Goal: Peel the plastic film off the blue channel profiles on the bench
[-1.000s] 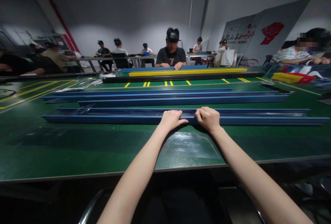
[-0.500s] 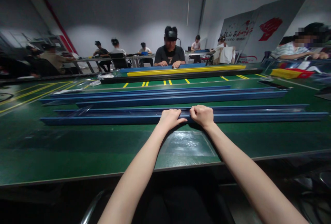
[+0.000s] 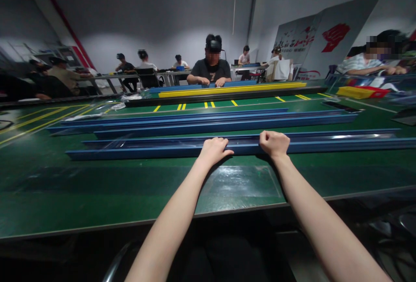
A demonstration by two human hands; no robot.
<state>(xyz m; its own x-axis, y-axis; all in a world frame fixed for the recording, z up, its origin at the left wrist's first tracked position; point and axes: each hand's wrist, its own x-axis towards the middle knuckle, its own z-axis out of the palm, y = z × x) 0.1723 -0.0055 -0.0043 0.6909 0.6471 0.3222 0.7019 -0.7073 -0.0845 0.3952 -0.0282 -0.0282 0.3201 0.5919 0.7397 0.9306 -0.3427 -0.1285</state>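
A long blue U-shaped channel (image 3: 169, 149) lies across the green table in front of me, with clear plastic film (image 3: 118, 142) inside its left part. My left hand (image 3: 214, 147) rests over its near wall, fingers curled into the trough and thumb along the front. To the right of it, my right hand (image 3: 274, 144) is closed in a fist at the same channel. Its fingertips are hidden, so whether film is also pinched there cannot be seen. The channel's right end reaches the picture's edge.
Behind lie more blue channels (image 3: 227, 122), then a black strip (image 3: 227, 95) and a yellow strip (image 3: 234, 89). A phone (image 3: 342, 107) and yellow and red trays (image 3: 354, 92) are at right. Clear sheet (image 3: 240, 182) covers the near table. A co-worker (image 3: 211, 67) sits opposite.
The near blue channel has slid to the right. My right hand has moved right with it, away from my left hand, which stays about where it was.
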